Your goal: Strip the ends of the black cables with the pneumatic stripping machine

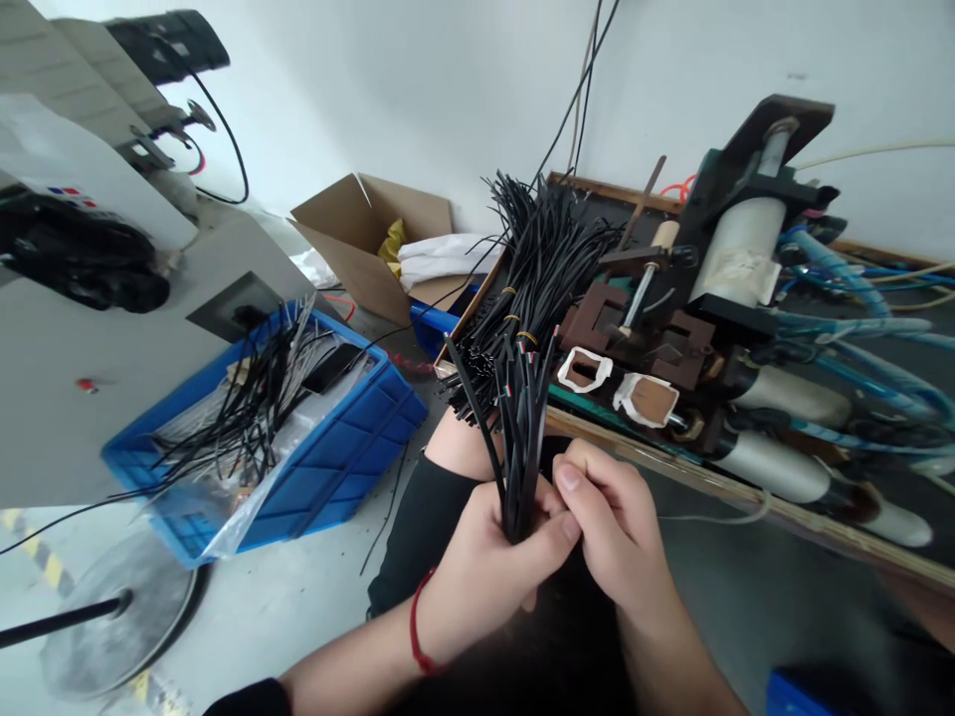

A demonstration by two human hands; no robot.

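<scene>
My left hand (pixel 488 552), with a red cord on its wrist, is wrapped around a bundle of black cables (pixel 520 438). The cables stand up out of the fist, and small red, white and green wire ends show at some tips. Right beside it, my right hand (pixel 616 522) is closed in a pinch against the bundle's side, fingertips close to the left thumb. What the right fingers hold, if anything, is hidden. Just beyond the hands, a pile of black cables (pixel 556 254) lies on the bench, some tied with yellow bands.
A pneumatic fixture with metal cylinders (pixel 738 249) and blue hoses stands on the wood-edged bench (pixel 746 492) at right. A blue crate (pixel 350 438) of cables stands at left, with an open cardboard box (pixel 347 249) behind it. A grey machine (pixel 60 398) fills the far left.
</scene>
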